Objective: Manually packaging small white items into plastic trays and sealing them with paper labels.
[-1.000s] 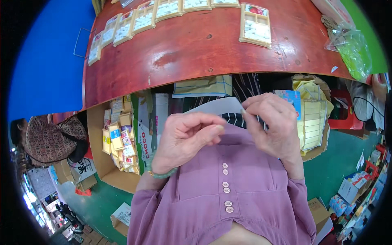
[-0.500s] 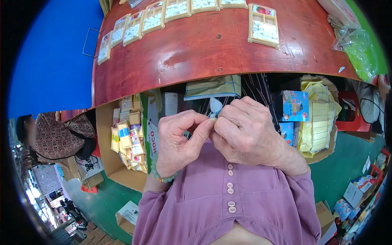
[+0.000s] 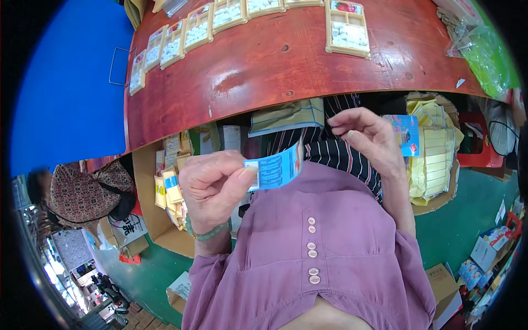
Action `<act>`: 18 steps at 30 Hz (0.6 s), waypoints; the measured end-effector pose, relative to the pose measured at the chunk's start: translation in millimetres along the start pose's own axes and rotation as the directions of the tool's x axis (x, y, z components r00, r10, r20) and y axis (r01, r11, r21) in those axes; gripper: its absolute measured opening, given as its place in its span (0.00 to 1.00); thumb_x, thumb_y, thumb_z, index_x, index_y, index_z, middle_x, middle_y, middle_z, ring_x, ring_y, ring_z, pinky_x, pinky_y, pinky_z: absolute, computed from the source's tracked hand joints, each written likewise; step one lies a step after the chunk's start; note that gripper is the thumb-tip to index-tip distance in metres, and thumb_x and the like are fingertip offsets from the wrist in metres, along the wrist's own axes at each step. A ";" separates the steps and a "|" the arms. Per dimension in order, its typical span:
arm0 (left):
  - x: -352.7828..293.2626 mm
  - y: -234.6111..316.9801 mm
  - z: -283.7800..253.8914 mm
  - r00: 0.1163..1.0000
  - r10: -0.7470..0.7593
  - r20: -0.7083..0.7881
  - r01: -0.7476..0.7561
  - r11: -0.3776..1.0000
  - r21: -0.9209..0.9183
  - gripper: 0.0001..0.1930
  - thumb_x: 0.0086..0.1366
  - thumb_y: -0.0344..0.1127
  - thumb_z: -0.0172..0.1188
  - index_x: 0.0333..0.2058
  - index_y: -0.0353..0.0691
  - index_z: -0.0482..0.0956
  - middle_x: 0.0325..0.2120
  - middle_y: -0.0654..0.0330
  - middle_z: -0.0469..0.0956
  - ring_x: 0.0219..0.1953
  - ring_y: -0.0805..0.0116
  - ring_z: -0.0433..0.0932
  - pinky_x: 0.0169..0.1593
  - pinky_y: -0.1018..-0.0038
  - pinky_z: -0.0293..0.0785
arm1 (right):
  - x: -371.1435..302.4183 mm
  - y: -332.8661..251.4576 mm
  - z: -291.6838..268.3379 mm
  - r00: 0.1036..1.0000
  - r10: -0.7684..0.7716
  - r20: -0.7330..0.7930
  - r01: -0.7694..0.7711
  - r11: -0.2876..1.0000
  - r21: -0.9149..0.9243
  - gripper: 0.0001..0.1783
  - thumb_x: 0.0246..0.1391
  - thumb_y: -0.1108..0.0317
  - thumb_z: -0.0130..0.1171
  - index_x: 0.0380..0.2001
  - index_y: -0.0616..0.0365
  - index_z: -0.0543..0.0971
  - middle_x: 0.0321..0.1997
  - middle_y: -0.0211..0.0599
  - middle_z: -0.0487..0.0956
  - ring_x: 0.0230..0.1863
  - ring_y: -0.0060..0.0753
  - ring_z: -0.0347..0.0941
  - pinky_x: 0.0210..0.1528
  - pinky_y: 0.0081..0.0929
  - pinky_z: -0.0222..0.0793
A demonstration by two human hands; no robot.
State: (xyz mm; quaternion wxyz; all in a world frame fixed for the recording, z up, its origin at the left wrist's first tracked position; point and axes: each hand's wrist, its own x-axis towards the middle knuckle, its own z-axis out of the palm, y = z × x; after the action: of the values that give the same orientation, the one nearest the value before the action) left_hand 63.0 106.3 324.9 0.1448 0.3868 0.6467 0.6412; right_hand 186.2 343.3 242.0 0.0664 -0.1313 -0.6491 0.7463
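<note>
My left hand (image 3: 212,190) pinches one end of a small blue printed card (image 3: 275,169) between thumb and fingers. The card's far end bends upward, above my lap. My right hand (image 3: 371,140) is raised under the table edge with thumb and fingers apart, nothing visible between them. Beside its wrist is another blue printed card or pack (image 3: 404,133), partly hidden by the hand. A green beaded bracelet (image 3: 209,233) circles my left wrist.
On the red wooden table (image 3: 242,77) stand several divided trays (image 3: 198,34) of white pieces; another tray (image 3: 348,36) sits apart. Cardboard boxes hold small cream packs (image 3: 173,192) at left and yellow sheets (image 3: 437,159) at right. A green plastic bag (image 3: 487,63) lies at the table's right.
My hands have separated: the right has let go and moved right, opening. The left keeps its pinch and has moved slightly left, with the blue card now fully showing.
</note>
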 end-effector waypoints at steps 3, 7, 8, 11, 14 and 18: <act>0.2 -3.4 -1.3 1.000 -0.012 0.019 0.014 0.988 -0.153 0.03 0.54 0.23 0.60 0.24 0.28 0.77 0.17 0.58 0.75 0.17 0.72 0.69 0.22 0.78 0.60 | 5.8 18.3 5.9 0.997 0.029 0.073 -0.043 0.979 0.198 0.25 0.56 0.59 0.55 0.50 0.68 0.71 0.49 0.45 0.76 0.48 0.33 0.74 0.50 0.25 0.69; -1.2 -9.9 -3.1 1.000 -0.005 0.005 0.006 0.981 -0.192 0.05 0.55 0.25 0.61 0.24 0.28 0.77 0.17 0.58 0.75 0.18 0.72 0.69 0.23 0.77 0.60 | 13.2 32.5 11.6 0.961 0.084 0.263 -0.182 0.909 0.375 0.28 0.56 0.54 0.56 0.50 0.69 0.72 0.47 0.44 0.77 0.46 0.30 0.75 0.49 0.24 0.69; -2.0 -11.0 -5.2 1.000 -0.026 -0.002 0.026 0.986 -0.166 0.06 0.55 0.26 0.61 0.24 0.29 0.77 0.17 0.58 0.75 0.18 0.72 0.69 0.23 0.78 0.62 | 12.6 33.9 8.4 0.964 0.052 0.260 -0.158 0.900 0.406 0.26 0.55 0.55 0.58 0.46 0.69 0.74 0.44 0.42 0.78 0.43 0.27 0.75 0.47 0.22 0.69; -2.9 -14.4 -6.4 0.992 -0.127 -0.026 0.123 0.985 -0.124 0.07 0.57 0.28 0.61 0.24 0.29 0.77 0.18 0.58 0.76 0.20 0.73 0.71 0.25 0.79 0.64 | 10.1 26.8 5.7 0.982 0.060 0.181 -0.145 0.852 0.503 0.15 0.50 0.64 0.64 0.34 0.66 0.77 0.32 0.34 0.79 0.34 0.20 0.76 0.38 0.17 0.71; -3.5 -24.2 -7.0 0.954 -0.291 -0.074 0.275 0.944 -0.180 0.08 0.58 0.29 0.61 0.25 0.30 0.77 0.21 0.58 0.78 0.22 0.74 0.72 0.27 0.80 0.67 | 8.6 20.9 1.0 0.992 0.110 0.068 -0.129 0.871 0.474 0.06 0.48 0.79 0.62 0.31 0.62 0.78 0.30 0.32 0.79 0.32 0.18 0.75 0.37 0.16 0.71; 3.9 -46.2 -5.6 0.935 -0.348 -0.070 0.311 0.899 -0.309 0.05 0.59 0.27 0.61 0.27 0.30 0.77 0.33 0.55 0.78 0.33 0.73 0.75 0.36 0.80 0.70 | 6.5 9.3 -3.7 0.994 0.088 -0.060 -0.055 0.905 0.421 0.06 0.48 0.78 0.62 0.32 0.62 0.78 0.30 0.30 0.79 0.32 0.17 0.75 0.37 0.17 0.71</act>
State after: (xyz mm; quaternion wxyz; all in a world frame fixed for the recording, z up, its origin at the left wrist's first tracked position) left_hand 42.2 110.5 283.3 0.2667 0.2052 0.6083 0.7189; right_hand 181.7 347.2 231.7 0.0908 -0.1667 -0.4658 0.8643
